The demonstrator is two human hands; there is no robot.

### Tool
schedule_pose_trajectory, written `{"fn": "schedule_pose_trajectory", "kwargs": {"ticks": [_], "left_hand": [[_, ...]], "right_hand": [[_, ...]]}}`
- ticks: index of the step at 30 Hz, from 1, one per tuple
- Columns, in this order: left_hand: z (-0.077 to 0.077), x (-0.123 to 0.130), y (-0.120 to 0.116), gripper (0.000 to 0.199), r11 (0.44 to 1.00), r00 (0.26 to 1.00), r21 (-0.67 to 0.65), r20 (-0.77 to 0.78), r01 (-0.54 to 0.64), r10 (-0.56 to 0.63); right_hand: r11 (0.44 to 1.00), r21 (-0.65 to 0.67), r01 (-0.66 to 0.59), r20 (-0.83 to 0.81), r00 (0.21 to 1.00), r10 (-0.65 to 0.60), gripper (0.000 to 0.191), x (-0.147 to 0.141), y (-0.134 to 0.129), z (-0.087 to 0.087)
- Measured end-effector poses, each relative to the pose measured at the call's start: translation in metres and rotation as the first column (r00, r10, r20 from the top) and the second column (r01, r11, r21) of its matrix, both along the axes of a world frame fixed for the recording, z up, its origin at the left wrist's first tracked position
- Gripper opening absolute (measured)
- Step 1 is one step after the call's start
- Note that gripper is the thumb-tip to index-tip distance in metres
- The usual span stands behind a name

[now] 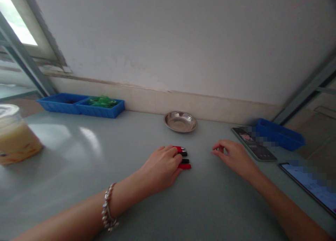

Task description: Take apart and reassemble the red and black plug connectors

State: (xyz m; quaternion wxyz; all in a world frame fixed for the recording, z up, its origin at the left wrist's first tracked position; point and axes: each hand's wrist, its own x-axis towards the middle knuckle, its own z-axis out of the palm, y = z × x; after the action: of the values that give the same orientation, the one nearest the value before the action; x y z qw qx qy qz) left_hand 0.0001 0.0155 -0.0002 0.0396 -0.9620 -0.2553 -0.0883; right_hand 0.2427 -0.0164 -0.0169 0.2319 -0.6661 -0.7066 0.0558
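My left hand [164, 164] lies palm down near the middle of the table, its fingers closed over several pens. Only the red and black ends of the pens [185, 161] stick out to the right of the fingers, lying side by side; the rest is hidden under the hand. To the right, apart from the pens, my right hand [235, 157] is held with thumb and fingertips pinched together. Whether anything small is between those fingertips I cannot make out. Beyond both hands a shallow round metal dish [180, 122] sits near the wall.
Along the wall at left stands a blue divided tray [101, 111] with green plastic-like pieces in one compartment. A plastic cup of yellowish drink [18, 139] is at the left edge. At right lie a phone [253, 143], another blue tray [280, 134] and a second screen device [311, 185].
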Motion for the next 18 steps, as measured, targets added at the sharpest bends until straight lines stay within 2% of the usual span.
{"fn": "schedule_pose_trajectory", "kwargs": {"ticks": [2,4,7,12,18], "left_hand": [[0.001,0.001,0.0,0.012,1.0,1.0,0.003,-0.002,-0.01,0.01],[0.001,0.002,-0.001,0.012,1.0,0.999,0.004,0.022,-0.027,0.026],[0.002,0.002,-0.003,0.014,0.999,0.996,-0.02,0.08,-0.046,0.047],[0.0,0.002,-0.004,0.016,0.996,0.981,-0.077,0.18,-0.055,0.068],[-0.005,0.0,-0.004,0.02,0.988,0.948,-0.152,0.312,-0.018,0.065]], "right_hand": [[0.997,-0.064,-0.043,-0.213,0.977,0.029,0.012,-0.01,-0.003,0.004],[0.987,-0.103,-0.124,-0.419,0.905,0.069,0.013,-0.023,-0.006,0.005],[0.971,-0.11,-0.213,-0.598,0.794,0.106,0.012,-0.039,-0.01,0.001],[0.965,-0.082,-0.249,-0.711,0.693,0.118,0.012,-0.05,-0.012,-0.003],[0.969,-0.048,-0.241,-0.685,0.714,0.144,0.009,-0.05,-0.013,-0.003]]}}
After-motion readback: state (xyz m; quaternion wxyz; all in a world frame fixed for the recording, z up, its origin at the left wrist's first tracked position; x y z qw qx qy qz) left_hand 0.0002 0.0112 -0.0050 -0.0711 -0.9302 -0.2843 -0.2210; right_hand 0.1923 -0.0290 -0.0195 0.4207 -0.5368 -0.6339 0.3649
